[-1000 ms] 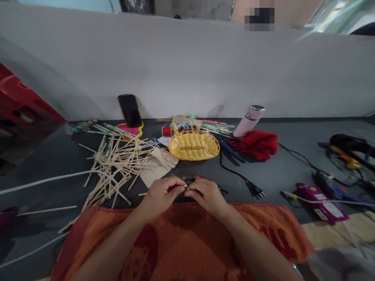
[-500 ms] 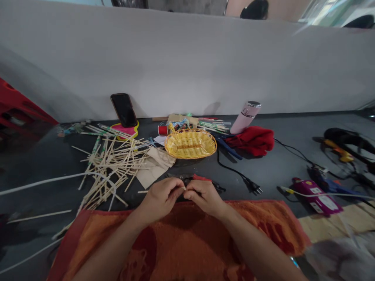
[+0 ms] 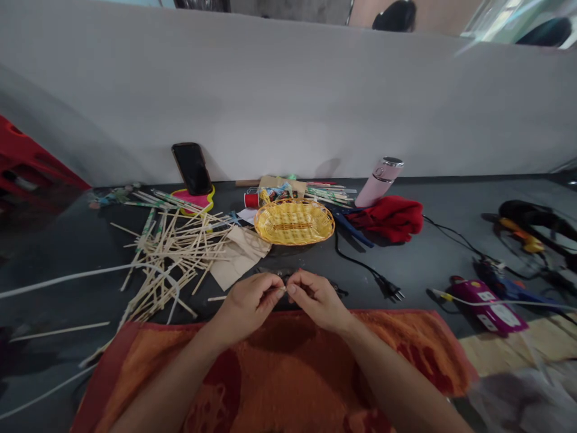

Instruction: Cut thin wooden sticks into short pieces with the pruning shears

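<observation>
My left hand [image 3: 247,305] is closed in a pinch above the near edge of the orange towel [image 3: 288,373]. One end of a thin wooden stick [image 3: 216,299] shows to its left; the stick's middle is hidden behind the hand. My right hand [image 3: 318,300] meets it, thumb and forefinger pinched at a small pale tip between the hands. The fingers cover most of that tip. Behind them on the dark table lies a dark tool or cable, largely hidden. Further back stands an oval yellow wicker basket [image 3: 294,224].
Left are a heap of thin wooden sticks [image 3: 180,252], brown paper [image 3: 237,258] and a phone [image 3: 192,169]. A pink flask [image 3: 378,182], red cloth [image 3: 391,219], blue-handled tool [image 3: 354,228] and plug [image 3: 393,290] are right. A purple box [image 3: 489,307] lies farther right. A white cord [image 3: 81,278] crosses left.
The fingers of my right hand have shifted slightly, and the red piece behind them is now mostly covered. The stick's left end reaches a little further left.
</observation>
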`<state>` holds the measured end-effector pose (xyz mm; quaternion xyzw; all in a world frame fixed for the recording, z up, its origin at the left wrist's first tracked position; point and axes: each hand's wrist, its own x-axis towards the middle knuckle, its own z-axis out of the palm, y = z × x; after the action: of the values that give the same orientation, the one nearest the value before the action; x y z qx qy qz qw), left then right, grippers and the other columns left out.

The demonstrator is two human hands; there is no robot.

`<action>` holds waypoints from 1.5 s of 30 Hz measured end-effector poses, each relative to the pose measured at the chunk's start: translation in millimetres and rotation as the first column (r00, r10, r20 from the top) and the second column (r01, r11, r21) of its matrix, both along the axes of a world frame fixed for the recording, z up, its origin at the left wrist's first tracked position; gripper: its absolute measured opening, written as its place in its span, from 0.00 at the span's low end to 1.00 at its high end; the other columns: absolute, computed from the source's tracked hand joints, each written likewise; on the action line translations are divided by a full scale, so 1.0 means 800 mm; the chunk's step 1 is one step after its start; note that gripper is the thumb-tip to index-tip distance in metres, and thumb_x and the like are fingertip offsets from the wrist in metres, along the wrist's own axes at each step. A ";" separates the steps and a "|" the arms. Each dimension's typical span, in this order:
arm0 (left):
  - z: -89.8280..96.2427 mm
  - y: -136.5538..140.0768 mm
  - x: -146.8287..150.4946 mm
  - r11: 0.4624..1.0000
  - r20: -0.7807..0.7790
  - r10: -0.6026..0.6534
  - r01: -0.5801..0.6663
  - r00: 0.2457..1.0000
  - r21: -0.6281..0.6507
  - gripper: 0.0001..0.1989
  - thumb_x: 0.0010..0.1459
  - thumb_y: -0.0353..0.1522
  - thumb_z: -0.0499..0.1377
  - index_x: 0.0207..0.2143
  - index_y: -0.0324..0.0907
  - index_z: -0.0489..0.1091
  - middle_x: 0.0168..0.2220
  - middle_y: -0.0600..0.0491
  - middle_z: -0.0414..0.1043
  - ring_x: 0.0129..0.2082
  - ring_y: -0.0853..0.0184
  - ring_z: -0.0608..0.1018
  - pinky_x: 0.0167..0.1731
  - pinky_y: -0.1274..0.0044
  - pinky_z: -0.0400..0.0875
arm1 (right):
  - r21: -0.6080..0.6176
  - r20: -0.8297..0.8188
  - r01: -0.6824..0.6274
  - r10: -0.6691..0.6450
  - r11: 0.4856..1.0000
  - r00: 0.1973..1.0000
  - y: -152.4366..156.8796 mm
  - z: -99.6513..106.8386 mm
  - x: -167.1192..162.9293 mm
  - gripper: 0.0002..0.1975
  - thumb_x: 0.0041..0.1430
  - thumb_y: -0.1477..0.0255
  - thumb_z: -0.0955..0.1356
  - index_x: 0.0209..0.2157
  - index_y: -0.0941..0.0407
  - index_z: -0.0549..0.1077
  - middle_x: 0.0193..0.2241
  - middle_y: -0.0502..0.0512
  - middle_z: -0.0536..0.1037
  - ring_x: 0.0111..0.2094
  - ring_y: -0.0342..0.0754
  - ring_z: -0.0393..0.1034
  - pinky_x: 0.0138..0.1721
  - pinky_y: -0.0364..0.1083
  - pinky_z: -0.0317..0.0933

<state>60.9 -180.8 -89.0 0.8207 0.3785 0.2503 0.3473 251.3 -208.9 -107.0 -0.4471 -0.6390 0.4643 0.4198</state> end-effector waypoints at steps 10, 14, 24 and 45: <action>0.003 0.002 0.000 0.962 0.087 0.055 -0.029 0.995 -0.273 0.08 0.60 0.36 0.55 0.34 0.40 0.70 0.28 0.57 0.69 0.29 0.72 0.68 0.30 0.81 0.63 | -0.299 -0.410 -0.177 0.041 0.938 0.911 0.001 -0.014 -0.005 0.15 0.61 0.58 0.66 0.30 0.56 0.66 0.21 0.45 0.66 0.20 0.37 0.57 0.22 0.38 0.54; 0.004 0.002 -0.001 0.964 0.053 0.038 -0.023 0.998 -0.263 0.11 0.60 0.38 0.54 0.31 0.40 0.70 0.27 0.57 0.68 0.28 0.72 0.67 0.29 0.81 0.61 | -0.263 -0.361 -0.171 0.068 0.950 0.930 0.001 -0.014 -0.005 0.15 0.62 0.59 0.65 0.30 0.57 0.66 0.22 0.45 0.66 0.20 0.37 0.58 0.22 0.38 0.54; 0.010 0.002 -0.005 0.957 0.043 0.040 -0.026 0.998 -0.290 0.11 0.59 0.36 0.54 0.29 0.38 0.71 0.25 0.56 0.68 0.26 0.72 0.66 0.25 0.81 0.59 | -0.213 -0.214 -0.132 0.086 0.968 0.973 -0.001 -0.011 -0.007 0.14 0.63 0.61 0.64 0.31 0.57 0.67 0.23 0.46 0.67 0.22 0.37 0.58 0.23 0.39 0.52; 0.002 0.004 -0.003 0.992 -0.018 0.048 -0.050 0.999 -0.114 0.12 0.62 0.37 0.52 0.31 0.41 0.72 0.25 0.56 0.70 0.25 0.72 0.68 0.25 0.81 0.61 | -0.112 -0.139 0.033 -0.048 0.993 0.989 0.002 -0.010 -0.010 0.12 0.62 0.62 0.65 0.33 0.57 0.70 0.26 0.49 0.70 0.24 0.39 0.62 0.25 0.40 0.57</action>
<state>58.9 -177.8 -87.7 0.7918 0.4149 0.2303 0.3845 243.6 -207.6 -115.4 -0.4484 -0.5721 0.5203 0.4483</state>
